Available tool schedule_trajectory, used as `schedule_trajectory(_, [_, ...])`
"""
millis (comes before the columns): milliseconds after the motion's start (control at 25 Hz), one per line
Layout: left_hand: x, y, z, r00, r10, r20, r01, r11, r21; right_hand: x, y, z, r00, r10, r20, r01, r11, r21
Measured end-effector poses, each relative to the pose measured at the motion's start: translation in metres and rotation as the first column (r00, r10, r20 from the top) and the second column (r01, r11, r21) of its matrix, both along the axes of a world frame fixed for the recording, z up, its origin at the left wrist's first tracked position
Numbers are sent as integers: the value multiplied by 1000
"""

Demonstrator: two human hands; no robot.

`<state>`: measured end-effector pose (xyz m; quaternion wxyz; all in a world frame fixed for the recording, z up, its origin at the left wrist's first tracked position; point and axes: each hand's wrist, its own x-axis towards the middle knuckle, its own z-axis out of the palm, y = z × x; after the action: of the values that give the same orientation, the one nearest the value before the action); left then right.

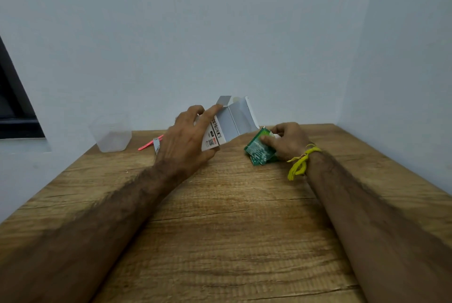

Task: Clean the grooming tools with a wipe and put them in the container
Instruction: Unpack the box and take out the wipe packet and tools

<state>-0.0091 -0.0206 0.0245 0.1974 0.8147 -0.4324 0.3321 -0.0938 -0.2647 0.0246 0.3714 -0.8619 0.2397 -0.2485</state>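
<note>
Left hand curled round open white carton; right hand pinching wipe at green packet. Wipe likely limp, light: best pinched at corner

You've got a wood-grain tabletop tucked into a corner of pale walls, dark window frame at left.

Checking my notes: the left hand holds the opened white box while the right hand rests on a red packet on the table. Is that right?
Not quite: in the head view the packet under the right hand is green, not red. The left hand does hold the opened white box.
</note>
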Motion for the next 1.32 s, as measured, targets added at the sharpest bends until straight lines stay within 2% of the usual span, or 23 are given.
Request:
schedule_trajectory(120, [3,4,6,999,43,21,-42,998,-44,-2,4,23,996,-48,75,34,984,175])
schedule_trajectory(200, [7,8,10,997,71,-3,-71,991,-109,-4,18,32,997,76,-31,-65,961,270])
schedule_trajectory(280, [8,10,8,997,74,-23,-76,989,-127,-3,35,29,936,235,-264,-205,969,139])
schedule_trajectory(320, [6,9,7,997,68,-22,-70,991,-114,-1,42,25,911,260,-321,-261,964,43])
schedule_trajectory(360, [4,7,5,998,56,-16,-57,994,-94,0,44,22,930,236,-283,-255,966,-32])
schedule_trajectory(440, [0,2,3,1000,20,-13,-20,998,-59,-1,36,19,989,102,-111,-115,985,-125])
schedule_trajectory(480, [-2,-1,2,1000,3,-21,-3,999,-37,-4,29,16,994,31,-103,-52,977,-205])
schedule_trajectory(560, [-5,-4,1,999,-25,-34,25,1000,13,-8,13,4,965,-10,-262,-77,944,-320])
schedule_trajectory(640, [-5,-5,1,998,-55,-24,55,998,30,-8,5,-6,926,9,-377,-142,935,-325])
schedule_trajectory(840, [-3,-3,1,1000,-21,7,21,1000,19,-2,2,-6,957,25,-290,-78,982,-174])
schedule_trajectory(920, [0,-3,1,1000,-1,0,1,1000,3,-1,2,-4,980,-18,-200,-5,994,-111])
schedule_trajectory(1000, [1,-3,2,1000,6,-31,-6,1000,-9,-2,5,5,996,-94,8,94,996,14])
schedule_trajectory(1040, [1,-3,3,999,11,-41,-11,1000,-6,-3,6,13,979,-151,141,142,987,72])
schedule_trajectory(1120, [1,-5,5,998,26,-56,-26,1000,7,-6,13,34,880,-206,427,165,978,131])
schedule_trajectory(1200, [0,-7,7,996,29,-81,-28,1000,14,-13,30,56,722,-120,681,25,989,147])
schedule_trajectory(1240, [-1,-8,8,995,29,-94,-27,999,20,-16,39,62,647,-59,760,-71,988,137])
schedule_trajectory(1280, [-2,-10,9,994,29,-107,-26,999,26,-18,49,64,604,3,797,-151,982,111])
schedule_trajectory(1320, [-2,-10,9,993,27,-118,-24,999,29,-19,58,63,604,55,795,-191,979,77])
